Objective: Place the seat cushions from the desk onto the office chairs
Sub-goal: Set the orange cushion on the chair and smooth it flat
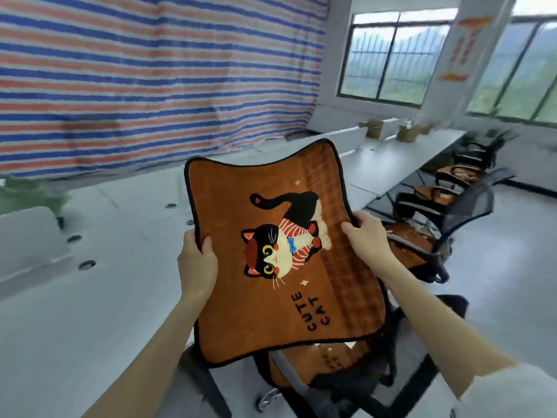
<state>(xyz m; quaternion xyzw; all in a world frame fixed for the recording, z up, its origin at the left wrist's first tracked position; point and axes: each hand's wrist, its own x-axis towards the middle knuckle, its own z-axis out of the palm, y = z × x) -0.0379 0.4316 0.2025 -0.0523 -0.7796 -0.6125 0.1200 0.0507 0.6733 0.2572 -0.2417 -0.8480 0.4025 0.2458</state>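
An orange seat cushion [304, 315] with a black cat picture and the words "CUTE CAT" hangs in the air in front of me. My left hand [197, 262] grips its left edge, thumb on top. My right hand [366, 236] pinches its right edge. Below the cushion stands a black office chair [346, 384] with an orange cushion [340, 359] lying on its seat. Further right, a mesh-backed chair [470, 206] holds another orange cushion [407, 239]. More chairs behind it carry cushions too.
A long white desk [90, 312] with round cable holes runs from the lower left toward the windows. Brown paper boxes [407, 132] stand on its far end. A striped tarp [150, 70] covers the back wall. Pale floor [512, 267] lies to the right.
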